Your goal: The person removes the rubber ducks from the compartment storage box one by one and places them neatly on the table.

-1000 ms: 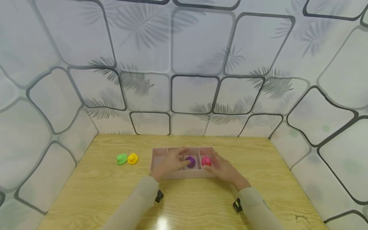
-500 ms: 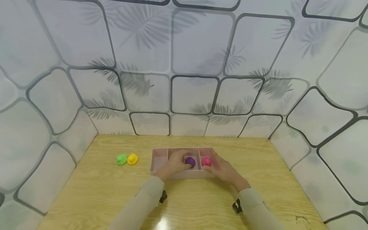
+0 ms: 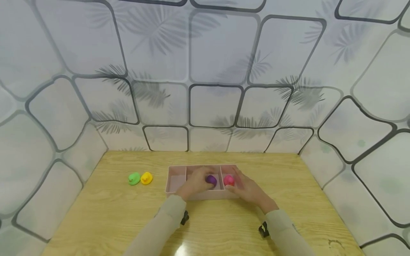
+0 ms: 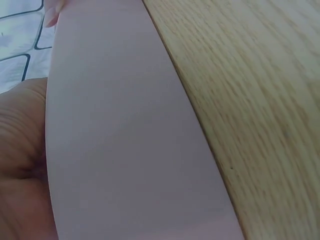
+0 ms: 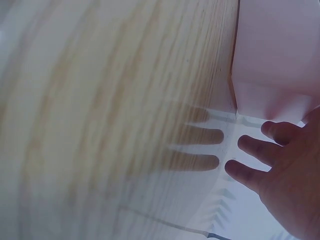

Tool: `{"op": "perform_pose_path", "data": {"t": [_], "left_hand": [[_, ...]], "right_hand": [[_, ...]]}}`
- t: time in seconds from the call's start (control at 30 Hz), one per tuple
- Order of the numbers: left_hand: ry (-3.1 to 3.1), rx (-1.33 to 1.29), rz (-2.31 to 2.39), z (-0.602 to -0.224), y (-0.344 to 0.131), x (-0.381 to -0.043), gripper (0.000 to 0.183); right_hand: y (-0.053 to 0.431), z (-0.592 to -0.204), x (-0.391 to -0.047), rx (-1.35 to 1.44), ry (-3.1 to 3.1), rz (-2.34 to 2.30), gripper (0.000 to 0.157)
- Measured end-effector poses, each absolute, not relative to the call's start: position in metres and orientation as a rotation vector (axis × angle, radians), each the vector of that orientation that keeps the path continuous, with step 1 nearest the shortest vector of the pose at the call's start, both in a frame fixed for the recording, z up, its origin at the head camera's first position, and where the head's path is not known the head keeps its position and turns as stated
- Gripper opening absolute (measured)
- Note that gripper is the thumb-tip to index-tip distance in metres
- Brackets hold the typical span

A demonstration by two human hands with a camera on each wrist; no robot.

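Note:
A long pink divided box (image 3: 205,195) sits on the wooden table. My left hand (image 3: 195,183) reaches over its near wall, fingers and thumb curved round a small purple toy duck (image 3: 210,180) in the compartment left of the end one. In the right-end compartment lies a pink toy duck (image 3: 229,180). My right hand (image 3: 251,192) is at that end, thumb beside the pink duck and index finger over the right wall. In the right wrist view the other fingers (image 5: 255,150) spread loosely outside the box. The left wrist view is mostly filled by the box wall (image 4: 125,125).
A green toy duck (image 3: 134,178) and a yellow toy duck (image 3: 146,178) stand side by side left of the box. Patterned wall covering (image 3: 214,106) rises behind the table (image 3: 224,231) and along both sides. Black wrist cameras hang under both sleeves.
My left hand has moved right, its fingers and thumb closing in round the purple duck. The right hand keeps its place by the pink duck.

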State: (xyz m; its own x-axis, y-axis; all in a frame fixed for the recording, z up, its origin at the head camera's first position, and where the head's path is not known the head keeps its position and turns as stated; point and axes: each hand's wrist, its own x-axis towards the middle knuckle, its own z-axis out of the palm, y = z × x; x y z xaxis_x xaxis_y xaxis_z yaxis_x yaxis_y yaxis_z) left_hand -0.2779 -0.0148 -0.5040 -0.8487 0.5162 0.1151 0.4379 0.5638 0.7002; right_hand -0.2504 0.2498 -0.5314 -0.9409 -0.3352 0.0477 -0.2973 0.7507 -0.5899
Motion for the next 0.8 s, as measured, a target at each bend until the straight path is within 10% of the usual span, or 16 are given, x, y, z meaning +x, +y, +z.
{"op": "perform_pose_path", "data": {"t": [0.8], "left_hand": [[2.793,0.774,0.907,-0.4964,-0.0057,-0.2786,0.039]], "right_hand": [[0.2493,-0.5308,-0.2498,-0.499,2.886,-0.952,0.093]]}}
